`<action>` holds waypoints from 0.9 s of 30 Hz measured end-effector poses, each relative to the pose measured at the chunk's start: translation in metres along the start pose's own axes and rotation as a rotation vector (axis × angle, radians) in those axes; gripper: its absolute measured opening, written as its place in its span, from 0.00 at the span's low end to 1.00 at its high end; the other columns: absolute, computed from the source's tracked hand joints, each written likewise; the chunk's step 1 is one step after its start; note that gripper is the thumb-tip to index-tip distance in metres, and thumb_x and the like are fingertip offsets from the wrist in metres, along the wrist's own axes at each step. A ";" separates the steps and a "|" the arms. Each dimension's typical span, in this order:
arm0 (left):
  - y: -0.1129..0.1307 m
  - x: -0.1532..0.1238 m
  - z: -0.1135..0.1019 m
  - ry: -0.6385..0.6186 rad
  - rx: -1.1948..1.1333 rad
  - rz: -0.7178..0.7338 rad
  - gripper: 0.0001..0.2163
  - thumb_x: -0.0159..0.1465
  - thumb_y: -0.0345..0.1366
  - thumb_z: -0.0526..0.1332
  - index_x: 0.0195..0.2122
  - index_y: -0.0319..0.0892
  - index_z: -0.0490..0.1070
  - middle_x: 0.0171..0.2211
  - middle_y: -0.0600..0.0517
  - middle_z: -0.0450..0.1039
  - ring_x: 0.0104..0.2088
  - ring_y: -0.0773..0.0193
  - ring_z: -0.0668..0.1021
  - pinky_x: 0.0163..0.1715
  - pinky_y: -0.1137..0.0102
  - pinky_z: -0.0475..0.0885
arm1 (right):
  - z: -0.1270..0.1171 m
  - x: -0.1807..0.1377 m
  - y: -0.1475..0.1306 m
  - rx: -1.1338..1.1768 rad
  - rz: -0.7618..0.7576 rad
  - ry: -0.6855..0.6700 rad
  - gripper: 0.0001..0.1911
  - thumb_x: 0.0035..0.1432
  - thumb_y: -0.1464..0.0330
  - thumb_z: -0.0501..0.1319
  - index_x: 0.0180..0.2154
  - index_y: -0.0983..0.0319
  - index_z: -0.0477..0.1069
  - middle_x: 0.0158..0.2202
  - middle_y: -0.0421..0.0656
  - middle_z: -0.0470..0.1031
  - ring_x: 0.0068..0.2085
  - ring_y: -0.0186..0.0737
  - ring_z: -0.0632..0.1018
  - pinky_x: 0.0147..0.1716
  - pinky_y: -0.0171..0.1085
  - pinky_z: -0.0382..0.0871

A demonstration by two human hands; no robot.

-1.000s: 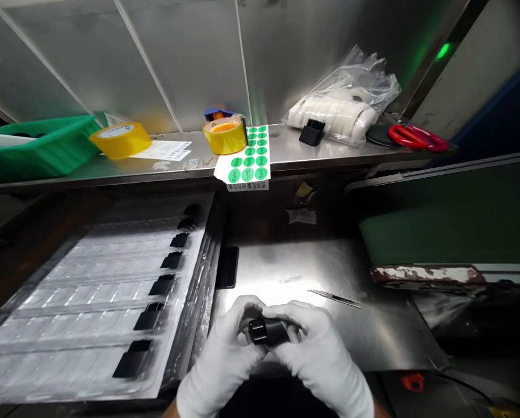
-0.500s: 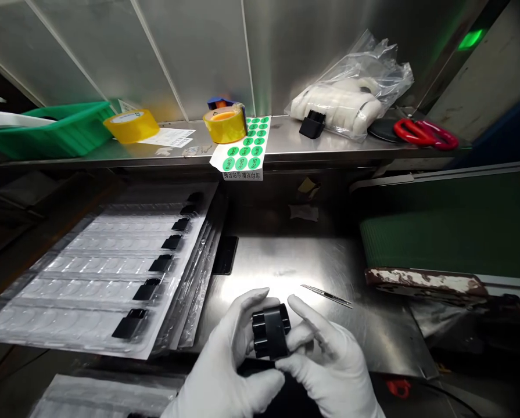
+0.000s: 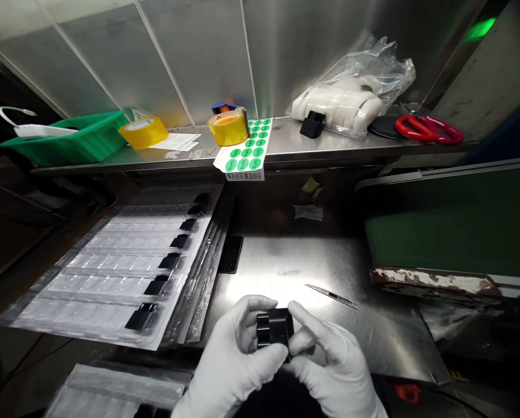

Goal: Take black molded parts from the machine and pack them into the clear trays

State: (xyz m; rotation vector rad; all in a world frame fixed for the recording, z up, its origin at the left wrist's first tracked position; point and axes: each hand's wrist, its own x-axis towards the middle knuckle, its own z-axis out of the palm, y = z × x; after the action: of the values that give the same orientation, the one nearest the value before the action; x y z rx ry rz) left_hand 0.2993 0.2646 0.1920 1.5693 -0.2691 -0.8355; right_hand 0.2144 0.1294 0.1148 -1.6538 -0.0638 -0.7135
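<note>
Both gloved hands meet low over the steel bench [image 3: 373, 325], pinching a small black part [image 3: 275, 329] between them. Left hand [image 3: 233, 366] curls around the part's left side, thumb lying under its lower edge and fingers wrapped over the top. Right hand [image 3: 333, 366] closes on the right side, forefinger laid along the top right corner and thumb pressed to the near face. The part sits upright in that double grip, held just above the bench, its ribbed left end showing.

Just behind the hands, tweezers [image 3: 332, 295] lie flat on the bench, apart from the fingers. To the left, a stack of clear trays [image 3: 111, 273] slants toward the bench edge; its top tray carries a column of black parts [image 3: 170, 260] along the right side. A flat black piece [image 3: 230, 254] lies between trays and bench.

On the shelf [image 3: 329, 148] behind stand a green bin [image 3: 72, 142], two yellow tape rolls [image 3: 228, 128], a sheet of green stickers [image 3: 246, 152], a plastic bag [image 3: 351, 96] of white items with a black part leaning at its front, and red scissors [image 3: 429, 129].
</note>
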 end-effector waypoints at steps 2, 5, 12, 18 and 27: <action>-0.001 0.001 0.000 0.008 0.030 0.008 0.19 0.53 0.25 0.68 0.45 0.44 0.68 0.39 0.51 0.76 0.40 0.58 0.78 0.39 0.71 0.76 | -0.003 -0.001 -0.002 -0.001 0.019 -0.029 0.41 0.49 0.75 0.70 0.60 0.44 0.60 0.28 0.34 0.76 0.28 0.32 0.76 0.33 0.31 0.74; -0.005 0.003 -0.001 0.000 0.071 0.060 0.19 0.52 0.26 0.71 0.44 0.45 0.70 0.44 0.50 0.75 0.44 0.57 0.78 0.43 0.71 0.76 | -0.005 0.001 -0.009 0.278 0.364 0.014 0.34 0.47 0.68 0.73 0.55 0.45 0.68 0.31 0.35 0.77 0.30 0.31 0.76 0.33 0.29 0.73; -0.017 0.016 -0.008 -0.061 0.449 0.612 0.27 0.54 0.19 0.66 0.51 0.53 0.70 0.50 0.52 0.74 0.50 0.56 0.76 0.53 0.65 0.73 | 0.000 0.010 -0.016 0.685 0.701 0.177 0.12 0.45 0.62 0.74 0.30 0.62 0.78 0.22 0.40 0.74 0.23 0.30 0.75 0.22 0.28 0.66; -0.041 0.039 0.010 -0.316 -0.146 0.237 0.32 0.41 0.37 0.78 0.48 0.47 0.69 0.51 0.47 0.70 0.50 0.49 0.74 0.49 0.61 0.73 | -0.006 -0.007 -0.019 0.663 0.609 0.169 0.06 0.44 0.68 0.74 0.26 0.57 0.79 0.31 0.39 0.78 0.35 0.36 0.77 0.37 0.35 0.70; -0.053 0.042 0.037 -0.567 -0.478 0.190 0.21 0.50 0.36 0.73 0.44 0.49 0.67 0.40 0.52 0.72 0.26 0.72 0.74 0.24 0.79 0.69 | -0.110 -0.204 0.114 0.260 1.326 0.619 0.38 0.42 0.52 0.69 0.51 0.65 0.65 0.48 0.54 0.75 0.49 0.53 0.77 0.46 0.43 0.72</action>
State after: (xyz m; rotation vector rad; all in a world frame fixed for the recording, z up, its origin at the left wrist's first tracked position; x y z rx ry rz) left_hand 0.2899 0.2205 0.1291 0.8275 -0.5694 -1.0886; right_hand 0.0535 0.0738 -0.0787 -0.8469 1.2125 -0.1167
